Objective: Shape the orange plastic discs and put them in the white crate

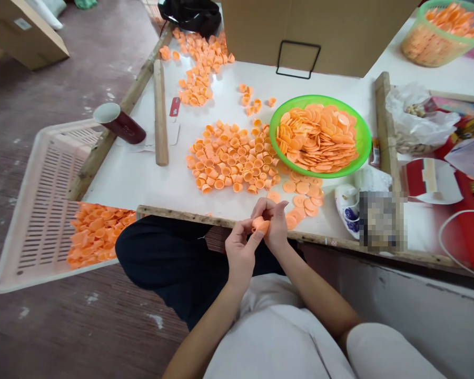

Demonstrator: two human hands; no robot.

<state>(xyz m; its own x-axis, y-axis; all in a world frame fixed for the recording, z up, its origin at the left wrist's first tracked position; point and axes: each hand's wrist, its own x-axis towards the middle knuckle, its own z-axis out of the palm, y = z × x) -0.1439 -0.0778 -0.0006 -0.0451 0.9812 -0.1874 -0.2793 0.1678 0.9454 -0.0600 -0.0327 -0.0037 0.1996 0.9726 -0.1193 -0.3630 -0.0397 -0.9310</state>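
Observation:
In front of my body, at the table's near edge, both hands meet around a small orange plastic cup (260, 225). My left hand (239, 247) pinches it between thumb and fingers from the left. My right hand (275, 226) is closed on its other side, fingers curled and thumb pointing up; its exact grip is partly hidden. Just beyond lies a heap of orange plastic cups (233, 158). Flat orange discs (308, 204) lie loose to the right of my hands, below a green bowl (365, 142) filled with more discs.
A pink basket (35, 205) of orange pieces sits at left, beside a dark red mug (126, 123) and a wooden stick (160, 116). More cups (197, 79) lie farther back near a cardboard box (260, 31). Wooden strips (387, 126) edge the table; bags and packets crowd the right.

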